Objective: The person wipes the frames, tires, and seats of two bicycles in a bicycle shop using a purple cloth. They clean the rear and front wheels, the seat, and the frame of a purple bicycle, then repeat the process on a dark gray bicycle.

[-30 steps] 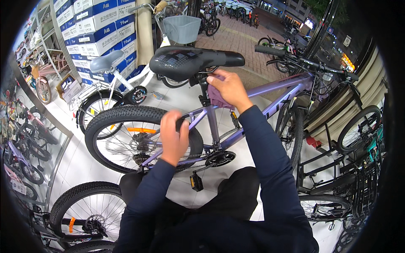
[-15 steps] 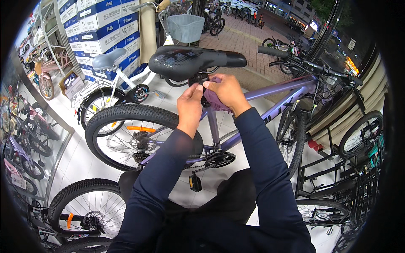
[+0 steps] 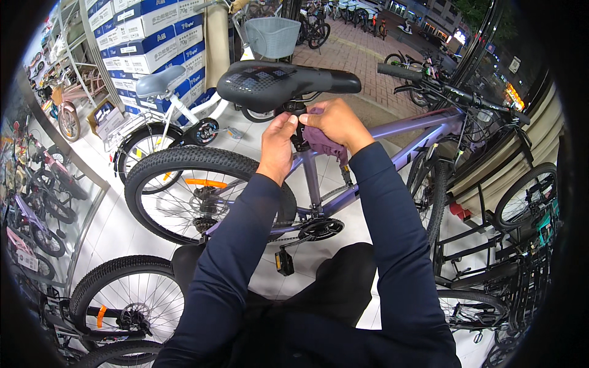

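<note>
In front of me stands a purple bicycle with a wide black saddle. Both my hands are at the black seat post, just under that saddle. My right hand grips a bunched purple cloth, part of which hangs beside the post. On the post's other side, my left hand is closed, thumb and fingers pinched together against the post; what lies in the pinch is hidden. The two thumbs nearly meet. The knobby rear wheel is below my left forearm.
A white bicycle with a grey basket stands beyond, by stacked blue-and-white boxes. Another black-tyred wheel is at my lower left. Black bike frames crowd the right side. Through the doorway lies brick paving.
My right hand and forearm have shifted slightly right and up, and more of the purple cloth shows, hanging lower. My left hand stays pinched at the seat post.
</note>
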`<state>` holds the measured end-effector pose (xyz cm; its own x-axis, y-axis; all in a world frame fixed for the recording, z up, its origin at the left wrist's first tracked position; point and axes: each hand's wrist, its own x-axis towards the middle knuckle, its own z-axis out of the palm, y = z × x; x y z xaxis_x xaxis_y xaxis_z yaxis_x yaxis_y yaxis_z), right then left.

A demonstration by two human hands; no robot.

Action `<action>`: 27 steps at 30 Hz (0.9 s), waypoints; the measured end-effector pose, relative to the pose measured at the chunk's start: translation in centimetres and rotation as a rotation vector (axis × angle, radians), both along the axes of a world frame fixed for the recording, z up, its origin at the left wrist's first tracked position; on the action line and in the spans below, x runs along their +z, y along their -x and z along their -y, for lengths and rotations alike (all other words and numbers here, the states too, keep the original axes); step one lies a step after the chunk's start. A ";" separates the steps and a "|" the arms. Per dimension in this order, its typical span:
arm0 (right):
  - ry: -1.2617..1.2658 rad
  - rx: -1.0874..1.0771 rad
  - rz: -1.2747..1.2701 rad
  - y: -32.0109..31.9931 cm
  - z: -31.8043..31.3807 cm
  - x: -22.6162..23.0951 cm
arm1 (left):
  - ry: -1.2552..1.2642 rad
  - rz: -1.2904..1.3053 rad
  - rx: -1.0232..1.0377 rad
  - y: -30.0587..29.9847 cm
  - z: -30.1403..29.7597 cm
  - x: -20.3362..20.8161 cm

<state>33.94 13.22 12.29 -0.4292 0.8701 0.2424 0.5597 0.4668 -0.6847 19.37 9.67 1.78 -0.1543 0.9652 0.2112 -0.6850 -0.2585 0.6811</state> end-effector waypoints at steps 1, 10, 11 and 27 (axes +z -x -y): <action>-0.024 0.012 0.017 0.0 0.0 0.2 | -0.046 0.055 -0.042 -0.2 -0.1 0.0; -0.161 -0.069 0.254 0.5 1.5 -0.3 | 0.054 -0.020 0.130 0.1 -0.4 -0.3; -0.213 -0.025 0.230 0.3 1.3 -0.5 | 0.059 -0.016 0.128 0.0 -0.5 -0.2; 0.128 0.015 -0.199 -1.3 -0.2 -2.8 | 0.169 0.033 0.298 -2.4 -0.2 -0.7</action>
